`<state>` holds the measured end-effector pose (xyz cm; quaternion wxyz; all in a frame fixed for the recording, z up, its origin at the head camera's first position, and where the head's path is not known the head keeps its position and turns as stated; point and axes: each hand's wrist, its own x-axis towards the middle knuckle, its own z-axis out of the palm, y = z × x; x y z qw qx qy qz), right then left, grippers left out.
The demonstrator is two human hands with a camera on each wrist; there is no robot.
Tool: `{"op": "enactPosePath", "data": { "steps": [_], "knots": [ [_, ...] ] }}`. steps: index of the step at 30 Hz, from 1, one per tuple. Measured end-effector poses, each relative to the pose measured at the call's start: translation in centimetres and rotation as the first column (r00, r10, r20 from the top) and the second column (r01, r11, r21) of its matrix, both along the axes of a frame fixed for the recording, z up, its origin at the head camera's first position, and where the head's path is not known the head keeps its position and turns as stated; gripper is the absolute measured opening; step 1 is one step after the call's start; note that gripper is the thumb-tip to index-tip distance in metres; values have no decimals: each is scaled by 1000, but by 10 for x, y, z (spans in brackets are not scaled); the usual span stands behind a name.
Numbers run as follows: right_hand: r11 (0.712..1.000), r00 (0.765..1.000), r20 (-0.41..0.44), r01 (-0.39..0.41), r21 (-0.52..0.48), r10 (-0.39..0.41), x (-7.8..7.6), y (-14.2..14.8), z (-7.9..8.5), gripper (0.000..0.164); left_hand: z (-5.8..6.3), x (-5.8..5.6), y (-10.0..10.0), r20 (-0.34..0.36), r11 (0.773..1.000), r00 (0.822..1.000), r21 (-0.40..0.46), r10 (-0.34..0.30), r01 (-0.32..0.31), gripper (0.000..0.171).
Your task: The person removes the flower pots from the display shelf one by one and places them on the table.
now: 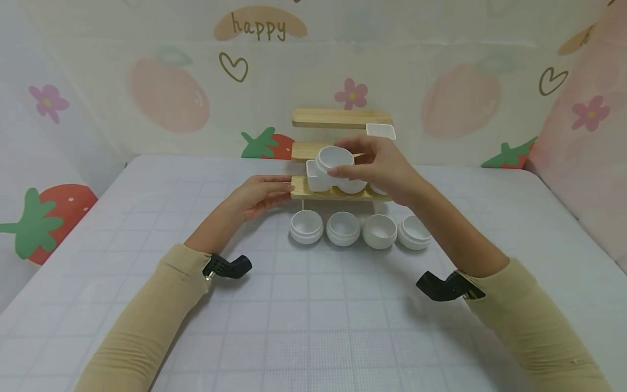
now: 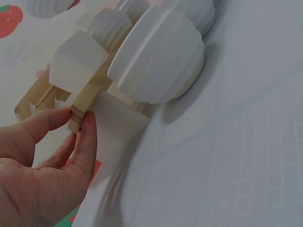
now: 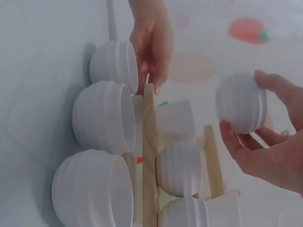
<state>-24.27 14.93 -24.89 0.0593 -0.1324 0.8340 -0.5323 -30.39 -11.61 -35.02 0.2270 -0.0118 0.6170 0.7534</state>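
Observation:
In the head view a white round ribbed pot [image 1: 335,159] is held up by my right hand [image 1: 384,166], thumb on one side and fingers on the other. It hangs above the lowest board of a tiered wooden shelf [image 1: 300,188]. My left hand [image 1: 257,197] pinches that board's left end, thumb above and fingers below, as the left wrist view shows. Along the board stand a white square pot [image 3: 176,118] and white round pots [image 3: 180,169]. In the right wrist view the held pot [image 3: 240,101] is apart from the shelf.
Several white round pots [image 1: 306,226] stand in a row on the white table [image 1: 274,326], in front of the shelf. Another white square pot [image 1: 380,130] sits higher at the shelf's right side. Behind is a printed backdrop [image 1: 313,71].

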Motion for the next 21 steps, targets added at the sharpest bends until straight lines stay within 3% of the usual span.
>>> {"op": "enactPosePath", "data": {
  "steps": [12,21],
  "knots": [
    [996,998,16,-57,-66,58,16,-5,-10,55,1,2,1,-11,1000,1000,-10,0,0,53],
    [998,998,-1,-66,-26,66,29,-12,-18,56,1,1,0,-8,1000,1000,-30,-11,10,54]
  ]
}}
